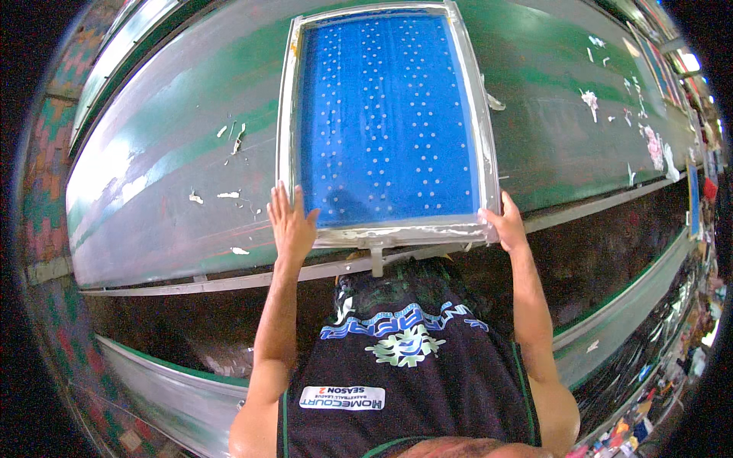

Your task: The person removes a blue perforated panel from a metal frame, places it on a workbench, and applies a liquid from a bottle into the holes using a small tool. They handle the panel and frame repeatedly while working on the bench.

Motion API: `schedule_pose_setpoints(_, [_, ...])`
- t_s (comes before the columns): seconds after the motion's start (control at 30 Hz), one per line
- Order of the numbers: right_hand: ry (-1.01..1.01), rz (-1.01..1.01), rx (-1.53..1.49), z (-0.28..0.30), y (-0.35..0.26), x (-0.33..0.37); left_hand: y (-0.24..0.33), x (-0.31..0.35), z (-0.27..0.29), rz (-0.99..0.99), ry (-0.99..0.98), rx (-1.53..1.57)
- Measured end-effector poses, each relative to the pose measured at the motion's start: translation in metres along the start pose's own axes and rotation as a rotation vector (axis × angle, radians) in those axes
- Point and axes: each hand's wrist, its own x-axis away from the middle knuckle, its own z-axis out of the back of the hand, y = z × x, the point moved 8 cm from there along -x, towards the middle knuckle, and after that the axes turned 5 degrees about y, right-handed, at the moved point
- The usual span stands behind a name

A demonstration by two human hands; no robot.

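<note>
A silk-screen frame [288, 114] with pale, tape-covered edges lies flat on a long green table [191, 145]. Its blue mesh [389, 130] carries many small light dots. My left hand [292, 229] rests on the frame's near left corner, fingers stretched out and thumb apart. At the near right corner, my right hand [507, 225] grips the frame, with the thumb on top and the fingers along the outer side, partly hidden. A small metal tab [377, 261] sticks out from the middle of the near edge, toward my dark shirt.
A metal rail [191, 287] runs along the table's near edge. White scraps [228, 195] lie left of the frame, and more scraps [589, 103] at right. Another long table [160, 374] stands behind me. Colourful litter [634, 431] lies at the lower right.
</note>
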Motion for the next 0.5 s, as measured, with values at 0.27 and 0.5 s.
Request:
schedule_pose_setpoints(0.27, [0.041, 0.183, 0.199, -0.011, -0.088, 0.024, 0.109, -0.153, -0.048, -0.204, -0.111, 0.139])
schedule_pose_setpoints(0.5, [0.152, 0.323, 0.747, 0.036, -0.271, 0.021, 0.325, -0.249, 0.029, -0.790, 0.224, 0.496])
